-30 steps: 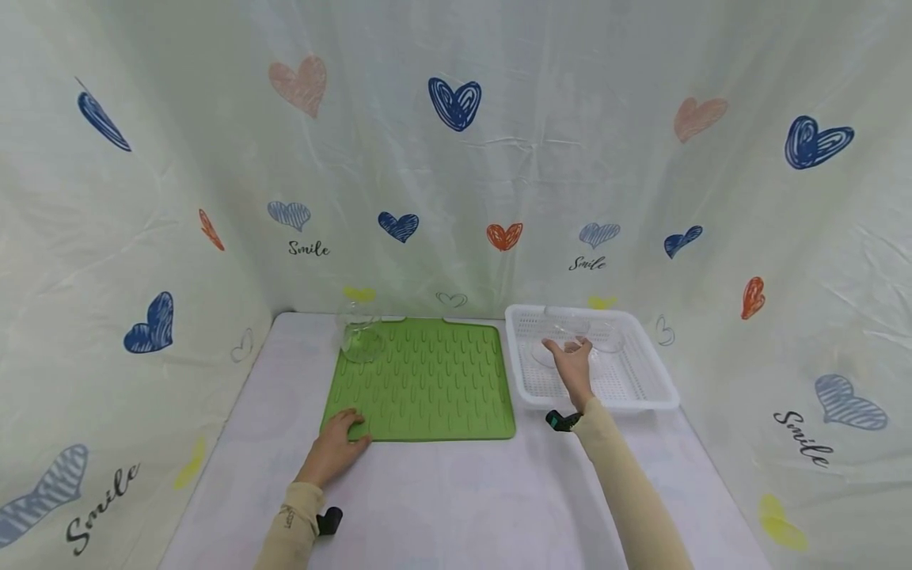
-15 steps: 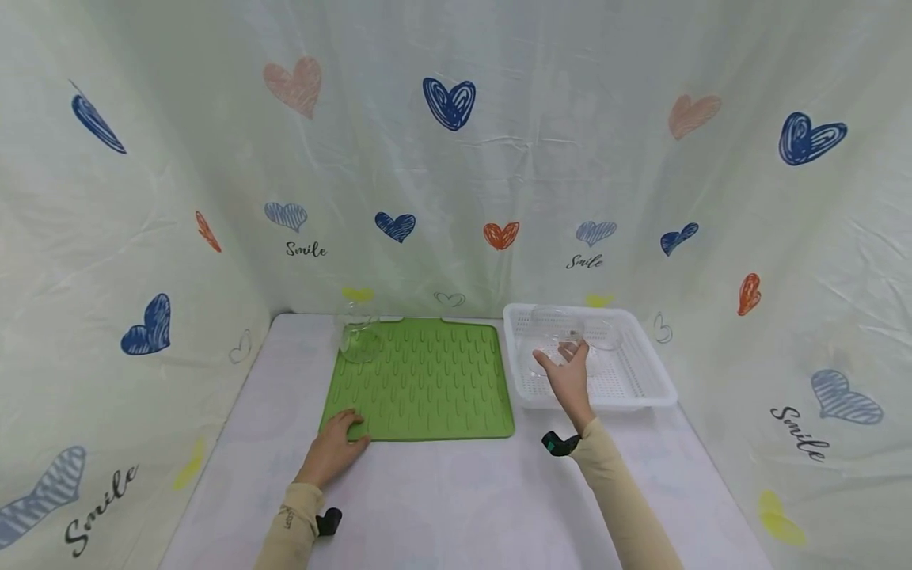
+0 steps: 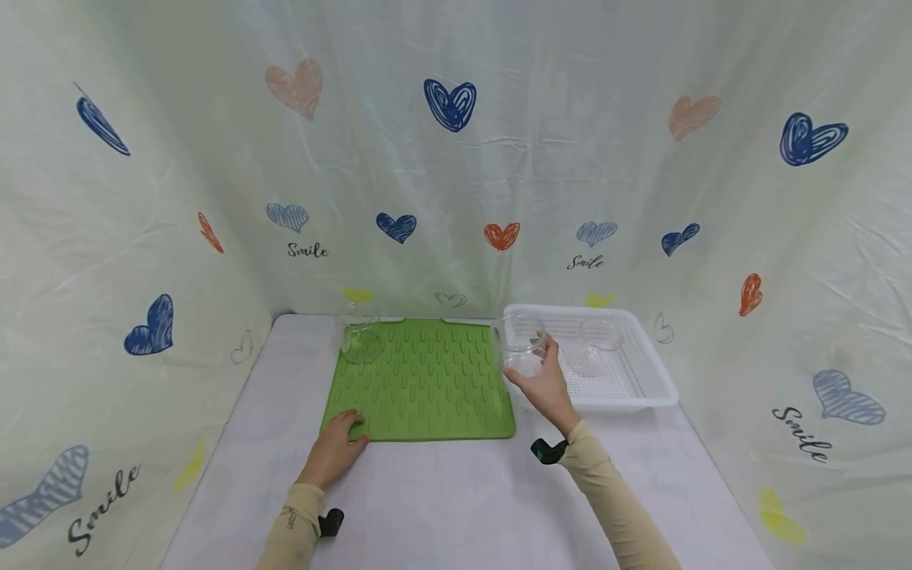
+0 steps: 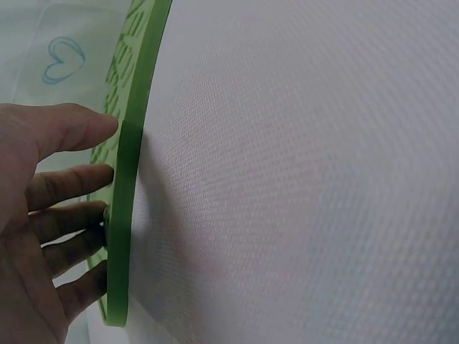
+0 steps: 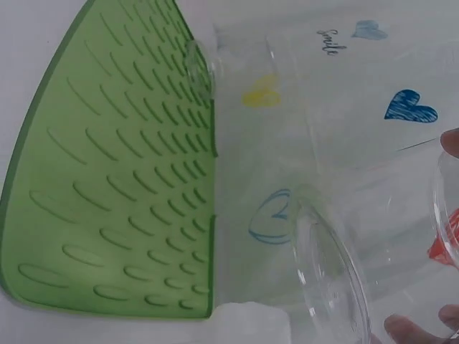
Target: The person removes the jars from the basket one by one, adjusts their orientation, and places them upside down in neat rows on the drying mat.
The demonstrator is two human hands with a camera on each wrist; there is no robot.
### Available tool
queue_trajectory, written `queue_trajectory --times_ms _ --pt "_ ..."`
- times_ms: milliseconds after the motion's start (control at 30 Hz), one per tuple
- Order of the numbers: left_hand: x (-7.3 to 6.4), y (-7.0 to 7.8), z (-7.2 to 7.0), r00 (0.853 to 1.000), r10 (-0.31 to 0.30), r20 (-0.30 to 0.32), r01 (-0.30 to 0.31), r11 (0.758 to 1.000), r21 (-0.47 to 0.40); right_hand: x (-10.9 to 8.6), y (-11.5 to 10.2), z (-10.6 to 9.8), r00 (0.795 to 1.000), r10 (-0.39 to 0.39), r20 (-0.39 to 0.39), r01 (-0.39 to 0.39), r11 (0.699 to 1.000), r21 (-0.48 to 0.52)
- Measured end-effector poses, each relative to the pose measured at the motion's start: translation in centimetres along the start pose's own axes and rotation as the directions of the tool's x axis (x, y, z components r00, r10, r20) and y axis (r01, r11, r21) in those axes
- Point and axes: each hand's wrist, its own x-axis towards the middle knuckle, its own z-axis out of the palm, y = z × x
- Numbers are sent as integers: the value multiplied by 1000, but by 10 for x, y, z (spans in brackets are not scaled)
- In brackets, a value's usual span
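My right hand [image 3: 543, 388] holds a clear round drinking glass [image 3: 521, 331] above the left rim of the white basket, near the green mat's right edge. In the right wrist view the glass's see-through rim [image 5: 333, 283] shows large, with fingertips [image 5: 405, 331] at its side. My left hand [image 3: 335, 449] rests on the near left corner of the green ridged mat [image 3: 427, 388], fingers loosely bent; the left wrist view shows its fingertips touching the mat's edge [image 4: 128, 215]. Another clear glass [image 3: 362, 346] stands at the mat's far left corner.
The white perforated basket [image 3: 659, 378] sits to the right of the mat, with at least one more clear glass [image 3: 602, 336] inside. A pale curtain with printed hearts [image 3: 456, 158] closes off the back and sides of the white table [image 3: 442, 507].
My right hand has lifted the glass from inside the basket and carried it left to the basket's left rim. The left hand stays in place on the mat.
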Motion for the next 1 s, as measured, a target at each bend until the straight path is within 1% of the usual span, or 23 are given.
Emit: queue_trajectory --times_ms 67,133,267,367,567,633,733,833,900,933,1000 --pt "0 0 0 1000 7 -1 -7 1000 1 -2 -1 3 1000 -26 8 26 998 -64" --pt "0 0 0 1000 14 -4 -14 1000 0 -4 -2 6 998 -66 17 68 987 -149" --pt "1 0 0 1000 27 -12 -28 1000 -6 -6 -5 12 987 -160 33 163 947 -279" --pt "2 -1 0 999 33 -12 -33 999 -11 -8 -5 16 979 -197 52 203 922 -328" --pt "4 2 -4 998 56 8 -56 998 -8 -9 -5 21 968 -218 122 248 897 -367" --pt "5 5 -8 997 70 22 -70 998 0 -9 -6 22 965 -228 133 262 887 -380" --pt "8 10 -14 996 74 52 -74 997 6 -9 -8 22 959 -240 150 281 872 -400" --pt "11 17 -22 993 57 103 -59 998 10 -10 -11 22 953 -250 169 299 856 -421" --pt "14 22 -28 990 32 137 -34 999 10 -11 -13 23 949 -260 179 314 845 -434" --pt "16 25 -32 988 23 150 -24 1000 8 -11 -13 23 946 -269 181 322 839 -439" --pt "20 33 -39 988 16 155 -18 1000 9 -12 -15 23 939 -291 182 342 827 -447"
